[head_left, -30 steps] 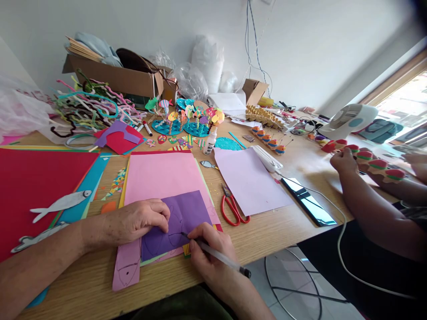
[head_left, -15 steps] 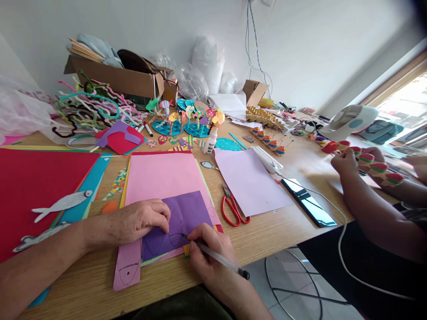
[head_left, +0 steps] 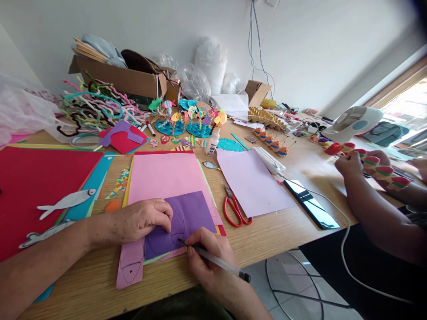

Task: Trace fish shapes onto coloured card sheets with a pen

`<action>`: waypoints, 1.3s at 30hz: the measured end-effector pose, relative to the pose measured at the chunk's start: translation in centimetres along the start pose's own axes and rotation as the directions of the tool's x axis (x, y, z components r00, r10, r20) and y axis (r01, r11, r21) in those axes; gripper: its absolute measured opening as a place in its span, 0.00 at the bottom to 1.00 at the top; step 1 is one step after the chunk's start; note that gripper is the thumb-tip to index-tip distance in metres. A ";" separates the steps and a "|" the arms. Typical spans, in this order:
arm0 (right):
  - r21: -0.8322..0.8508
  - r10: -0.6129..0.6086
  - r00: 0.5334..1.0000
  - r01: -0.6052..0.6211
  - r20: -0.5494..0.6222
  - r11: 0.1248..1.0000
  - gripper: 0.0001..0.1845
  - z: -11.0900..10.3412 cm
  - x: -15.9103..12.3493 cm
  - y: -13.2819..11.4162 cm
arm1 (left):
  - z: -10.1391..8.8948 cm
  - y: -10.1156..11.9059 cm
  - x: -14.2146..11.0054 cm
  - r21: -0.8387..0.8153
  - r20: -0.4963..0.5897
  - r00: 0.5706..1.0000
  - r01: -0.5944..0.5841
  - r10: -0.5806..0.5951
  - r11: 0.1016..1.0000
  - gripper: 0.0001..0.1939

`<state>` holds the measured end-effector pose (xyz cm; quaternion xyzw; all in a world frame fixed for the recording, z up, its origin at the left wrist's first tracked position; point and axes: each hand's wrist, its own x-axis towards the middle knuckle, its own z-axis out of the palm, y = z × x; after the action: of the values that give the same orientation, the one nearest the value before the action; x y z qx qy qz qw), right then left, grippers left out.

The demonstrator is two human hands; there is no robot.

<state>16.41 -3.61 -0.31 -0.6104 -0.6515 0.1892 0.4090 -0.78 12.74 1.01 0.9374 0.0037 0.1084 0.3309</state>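
A purple sheet of paper (head_left: 196,209) lies on a stack of coloured sheets, with dark outlines drawn on it. My left hand (head_left: 147,221) presses on its left part, fingers curled and close together. A pen (head_left: 220,263) with a clear barrel and black cap end is pinched in my right hand (head_left: 210,253); its tip meets the purple sheet near the lower edge. Beneath sits a pink sheet (head_left: 163,175). Left of the purple sheet, a pink strip (head_left: 130,269) carries a drawn fish head. Red-handled scissors (head_left: 236,209) rest to the right.
A lilac sheet (head_left: 253,182), a phone (head_left: 310,204) and a glue bottle (head_left: 212,143) lie around. Paper fish (head_left: 66,202) rest on red paper (head_left: 43,173) at left. Pipe cleaners (head_left: 100,104) and a cardboard box (head_left: 116,78) stand behind. At right, another person's hand (head_left: 350,163) holds strawberry-like pieces.
The pen tip has moved a little left and down on the purple sheet, lengthening a drawn curve. My left hand stays on the paper. The whole view has shifted slightly.
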 end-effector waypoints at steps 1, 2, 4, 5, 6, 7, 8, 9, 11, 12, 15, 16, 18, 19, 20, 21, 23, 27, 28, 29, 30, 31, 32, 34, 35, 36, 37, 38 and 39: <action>0.002 -0.006 1.000 0.006 0.002 1.000 0.07 0.0 0.1 -0.1 | 0.0 0.0 0.0 0.000 0.001 1.000 0.004 -0.004 1.000 0.20; 0.002 -0.007 1.000 0.007 0.002 1.000 0.07 -0.1 0.1 -0.1 | 0.0 0.0 0.0 0.000 0.003 1.000 0.008 -0.008 1.000 0.20; -0.003 -0.007 1.000 0.007 -0.004 1.000 0.07 -0.1 0.3 -0.2 | 0.0 -0.1 0.0 0.001 0.005 1.000 0.012 -0.012 1.000 0.20; -0.005 -0.010 1.000 0.010 -0.009 1.000 0.07 -0.1 0.3 -0.2 | 0.1 -0.1 0.0 0.002 0.004 1.000 0.010 -0.010 1.000 0.20; -0.005 -0.014 1.000 0.014 -0.011 1.000 0.07 0.0 0.3 -0.2 | 0.1 -0.1 0.0 0.001 0.005 1.000 0.007 -0.007 1.000 0.20; -0.005 -0.019 1.000 0.019 -0.013 1.000 0.07 0.0 0.3 -0.2 | 0.1 -0.1 0.0 0.001 0.006 1.000 0.005 -0.005 1.000 0.20; -0.005 -0.022 1.000 0.022 -0.017 1.000 0.07 0.0 0.3 -0.2 | 0.1 -0.1 0.0 0.000 0.007 1.000 0.005 -0.005 1.000 0.20; -0.005 -0.024 1.000 0.024 -0.018 1.000 0.07 0.0 0.3 -0.1 | 0.1 -0.1 0.0 -0.002 0.006 1.000 0.004 -0.004 1.000 0.21; -0.005 -0.021 1.000 0.021 -0.015 1.000 0.07 0.0 0.3 -0.1 | 0.0 -0.1 0.0 -0.002 0.006 1.000 0.005 -0.005 1.000 0.21; -0.006 -0.018 1.000 0.018 -0.017 1.000 0.07 0.0 0.3 -0.1 | 0.0 0.0 0.0 -0.001 0.008 1.000 0.006 -0.006 1.000 0.21; -0.009 -0.017 1.000 0.017 -0.017 1.000 0.07 0.0 0.3 -0.1 | -0.1 0.1 0.0 0.001 0.009 1.000 0.008 -0.008 1.000 0.20; -0.012 -0.017 1.000 0.016 -0.015 1.000 0.07 0.0 0.4 -0.1 | -0.1 0.1 0.0 0.001 0.010 1.000 0.010 -0.010 1.000 0.20; -0.016 -0.017 1.000 0.017 -0.008 1.000 0.07 -0.1 0.4 -0.2 | -0.2 0.2 0.1 0.001 0.011 1.000 0.012 -0.012 1.000 0.20; -0.018 -0.016 1.000 0.016 -0.004 1.000 0.07 -0.1 0.5 -0.2 | -0.1 0.2 0.1 0.002 0.013 1.000 0.012 -0.012 1.000 0.20; -0.019 -0.014 1.000 0.014 0.001 1.000 0.07 -0.1 0.5 -0.3 | -0.1 0.1 0.1 0.003 0.011 1.000 0.009 -0.009 1.000 0.20; -0.020 -0.012 1.000 0.012 0.007 1.000 0.07 -0.2 0.5 -0.3 | -0.1 0.1 0.1 0.004 0.006 1.000 0.005 -0.005 1.000 0.20; -0.019 -0.007 1.000 0.008 0.012 1.000 0.07 -0.2 0.5 -0.3 | 0.0 0.0 0.1 0.004 -0.003 1.000 -0.005 0.005 1.000 0.20; -0.022 -0.013 1.000 0.013 -0.005 1.000 0.07 -0.1 0.4 -0.3 | 0.2 -0.2 -0.1 -0.004 -0.008 1.000 -0.009 0.009 1.000 0.21; -0.021 -0.013 1.000 0.013 -0.001 1.000 0.07 -0.1 0.4 -0.3 | 0.2 -0.2 -0.1 -0.004 -0.004 1.000 -0.005 0.005 1.000 0.21; -0.020 -0.009 1.000 0.009 0.006 1.000 0.07 -0.1 0.4 -0.3 | 0.1 -0.2 -0.1 -0.003 0.000 1.000 0.000 0.000 1.000 0.21; -0.019 -0.005 1.000 0.006 0.013 1.000 0.07 -0.1 0.4 -0.3 | 0.1 -0.2 -0.1 -0.002 0.004 1.000 0.003 -0.003 1.000 0.21; -0.019 -0.001 1.000 0.001 0.014 1.000 0.07 -0.1 0.4 -0.3 | 0.1 -0.1 -0.1 -0.001 0.008 1.000 0.006 -0.006 1.000 0.21; -0.020 0.002 1.000 -0.002 0.009 1.000 0.07 -0.1 0.4 -0.3 | 0.0 -0.1 0.0 0.001 0.009 1.000 0.008 -0.008 1.000 0.21; -0.019 0.000 1.000 0.000 0.002 1.000 0.07 -0.1 0.4 -0.3 | 0.0 0.0 0.1 0.002 0.010 1.000 0.010 -0.010 1.000 0.21; -0.018 -0.003 1.000 0.003 0.000 1.000 0.07 -0.1 0.4 -0.3 | -0.1 0.0 0.1 0.002 0.012 1.000 0.011 -0.011 1.000 0.21; -0.017 -0.006 1.000 0.006 0.001 1.000 0.07 -0.1 0.4 -0.3 | -0.1 0.0 0.1 0.001 0.011 1.000 0.011 -0.011 1.000 0.21; -0.015 -0.009 1.000 0.009 0.005 1.000 0.07 -0.1 0.4 -0.3 | -0.1 0.0 0.1 0.000 0.013 1.000 0.012 -0.013 1.000 0.20; -0.014 -0.012 1.000 0.012 0.005 1.000 0.07 -0.1 0.4 -0.3 | -0.1 0.0 0.1 -0.001 0.015 1.000 0.013 -0.013 1.000 0.20; -0.015 -0.013 1.000 0.013 0.000 1.000 0.07 -0.1 0.4 -0.3 | 0.0 0.0 0.1 -0.002 0.016 1.000 0.013 -0.012 1.000 0.20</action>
<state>16.33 -3.26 0.06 -0.6092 -0.6568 0.1817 0.4056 -0.68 12.78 1.05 0.9378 0.0068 0.0990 0.3328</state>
